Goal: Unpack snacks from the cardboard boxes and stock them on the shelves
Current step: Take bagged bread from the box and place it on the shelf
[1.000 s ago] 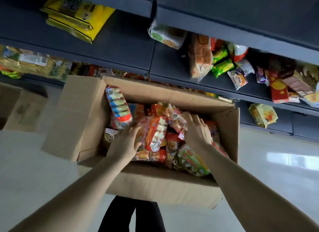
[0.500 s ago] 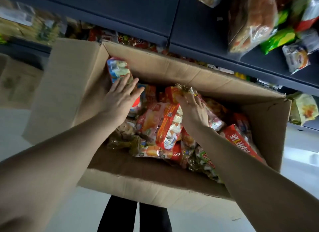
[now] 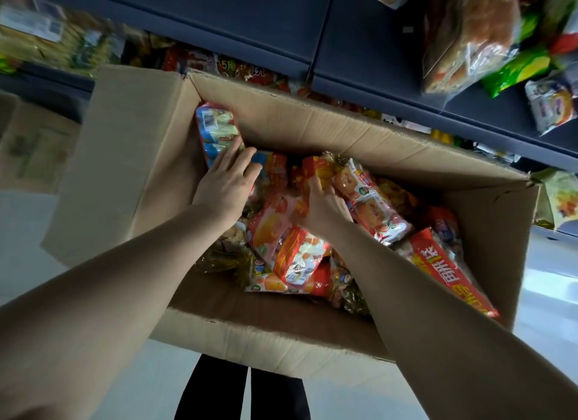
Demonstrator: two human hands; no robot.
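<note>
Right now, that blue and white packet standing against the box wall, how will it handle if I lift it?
The blue and white packet looks like glossy film, so probably slippery. It stands propped on the cardboard box wall, so likely light and fairly stiff. The left hand rests flat on it; a curled grip seems safer.

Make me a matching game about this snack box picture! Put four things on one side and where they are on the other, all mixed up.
Things:
1. left hand
2. right hand
3. blue packet
4. green bag

Places:
A. on the shelf, upper right
B. standing in the box's far left corner
C. resting on the blue packet
D. among the red packets in the box's middle

Pairs: 1-C, 2-D, 3-B, 4-A
</note>
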